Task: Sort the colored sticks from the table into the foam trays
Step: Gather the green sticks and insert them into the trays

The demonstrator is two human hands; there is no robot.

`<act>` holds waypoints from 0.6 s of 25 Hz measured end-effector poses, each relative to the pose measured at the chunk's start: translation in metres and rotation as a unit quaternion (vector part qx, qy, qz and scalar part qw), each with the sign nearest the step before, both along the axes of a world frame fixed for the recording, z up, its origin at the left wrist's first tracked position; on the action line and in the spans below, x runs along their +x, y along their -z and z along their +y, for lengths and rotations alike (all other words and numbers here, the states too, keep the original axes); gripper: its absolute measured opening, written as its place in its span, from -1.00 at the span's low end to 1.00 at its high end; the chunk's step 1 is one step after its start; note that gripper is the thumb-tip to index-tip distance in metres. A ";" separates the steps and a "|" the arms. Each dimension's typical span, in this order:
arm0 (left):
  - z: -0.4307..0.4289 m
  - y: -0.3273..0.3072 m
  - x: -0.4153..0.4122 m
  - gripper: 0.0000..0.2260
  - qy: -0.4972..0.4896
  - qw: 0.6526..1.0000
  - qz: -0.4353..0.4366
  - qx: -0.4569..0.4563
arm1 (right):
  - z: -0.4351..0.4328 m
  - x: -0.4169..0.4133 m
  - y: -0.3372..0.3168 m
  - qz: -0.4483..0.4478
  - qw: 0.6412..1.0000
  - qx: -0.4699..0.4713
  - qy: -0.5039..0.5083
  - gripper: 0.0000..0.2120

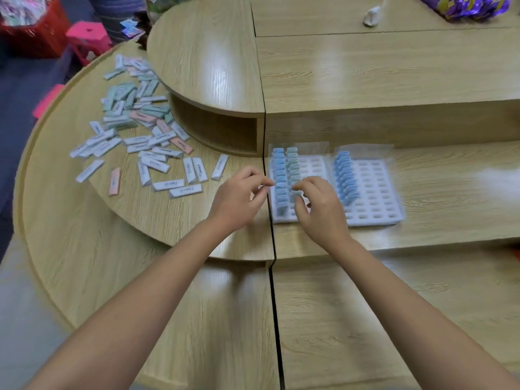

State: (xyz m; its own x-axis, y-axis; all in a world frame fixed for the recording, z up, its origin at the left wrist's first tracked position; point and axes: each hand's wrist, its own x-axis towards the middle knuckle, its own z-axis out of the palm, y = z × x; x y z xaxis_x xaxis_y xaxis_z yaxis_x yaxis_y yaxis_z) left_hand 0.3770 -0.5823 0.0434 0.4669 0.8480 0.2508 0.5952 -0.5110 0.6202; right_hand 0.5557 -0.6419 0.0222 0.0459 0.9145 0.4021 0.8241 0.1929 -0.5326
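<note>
Counter [337,80]: pale wood, tiered, two sections meeting at a dark seam.

Right hand [318,209]: grip pinched on a green stick [295,193] at the near end of the green row [292,167] in the left foam tray [312,164].

Left hand [239,198]: fingers curled, just left of that tray. Through the blur we cannot tell whether its grip holds a stick.

Same tray: a blue row [278,175] stands left of the green.

Right foam tray [377,192], just beside the first: a second blue row [344,175], other slots bare.

Loose sticks [140,130], white, green and pink: scattered far left, well apart from the trays.

Step in hand, as we judge it: seating this stick. Keep it upright, press straight down into the next free slot, and steady the tray so neighbours do not tip.
</note>
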 end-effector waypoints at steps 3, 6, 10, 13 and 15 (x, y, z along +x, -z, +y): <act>-0.049 0.006 -0.063 -0.88 -0.061 0.997 0.005 -0.054 | -0.023 -0.029 -0.002 -0.019 0.995 -0.060 -0.083 -0.86; -0.116 0.023 -0.136 -0.80 -0.150 0.976 0.017 -0.159 | -0.054 -0.075 0.015 -0.028 0.964 -0.176 -0.197 -0.84; -0.205 0.052 -0.219 -0.70 -0.254 0.926 0.045 -0.277 | -0.078 -0.161 0.049 -0.115 0.883 -0.317 -0.325 -0.79; -0.253 0.071 -0.277 -0.65 -0.311 0.895 0.055 -0.316 | -0.082 -0.228 0.067 -0.151 0.846 -0.365 -0.358 -0.76; -0.270 0.080 -0.318 -0.61 -0.336 0.878 0.062 -0.336 | -0.074 -0.274 0.075 -0.166 0.838 -0.371 -0.364 -0.76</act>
